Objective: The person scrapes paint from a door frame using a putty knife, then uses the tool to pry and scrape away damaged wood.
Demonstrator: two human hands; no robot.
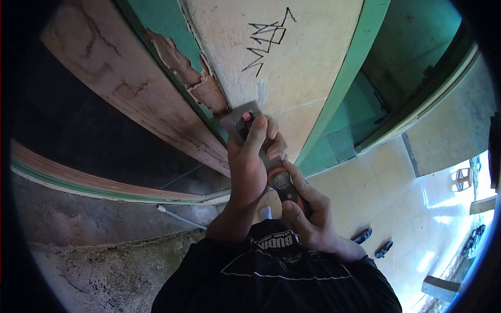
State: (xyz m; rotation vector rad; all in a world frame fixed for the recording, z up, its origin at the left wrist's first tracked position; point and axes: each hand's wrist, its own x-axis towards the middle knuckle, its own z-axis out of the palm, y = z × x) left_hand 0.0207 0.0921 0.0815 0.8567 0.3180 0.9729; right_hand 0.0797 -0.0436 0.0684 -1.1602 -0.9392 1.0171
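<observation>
"BUDI" stands upside down on the black shirt.

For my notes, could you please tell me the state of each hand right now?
Left hand: closed, holding a metal blade.
Right hand: closed, holding a dark handle.

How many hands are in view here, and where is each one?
2: the left hand, nearer the doorframe, gripping by the flat metal blade; and the right hand, lower and further right, on the black-and-orange handle. No others show.
</observation>
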